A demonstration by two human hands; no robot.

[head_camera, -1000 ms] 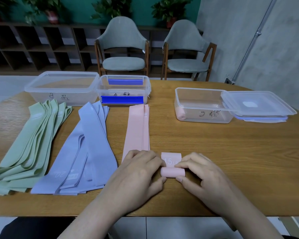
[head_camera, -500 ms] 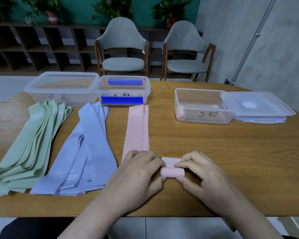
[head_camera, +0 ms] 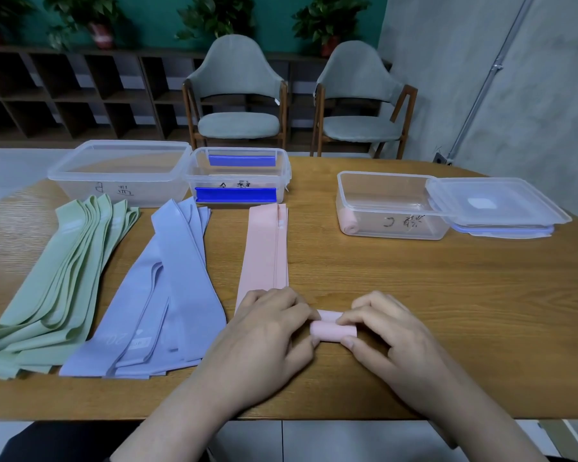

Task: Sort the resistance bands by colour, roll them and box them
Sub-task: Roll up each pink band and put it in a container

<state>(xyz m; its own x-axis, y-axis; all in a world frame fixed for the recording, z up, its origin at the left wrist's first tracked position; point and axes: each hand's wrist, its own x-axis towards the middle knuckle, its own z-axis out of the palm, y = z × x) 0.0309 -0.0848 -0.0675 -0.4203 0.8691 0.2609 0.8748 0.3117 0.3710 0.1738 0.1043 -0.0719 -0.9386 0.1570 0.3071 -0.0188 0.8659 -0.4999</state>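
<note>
Both hands pinch a pink roll [head_camera: 333, 330] near the front edge of a wooden table [head_camera: 431, 295]: the left hand [head_camera: 267, 331] curls its fingers round one end, the right hand [head_camera: 387, 331] round the other. Flat pink bands [head_camera: 264, 248] lie just behind, with blue bands [head_camera: 167, 295] and green bands [head_camera: 57, 281] to the left. Another pink roll sits in the open box [head_camera: 391, 208] at right.

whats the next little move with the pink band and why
Probably one more short roll forward. Both hands, left and right, pinch the pink roll, and only a short flat tail shows beyond it. The open box, already holding one pink roll, comes after.
</note>
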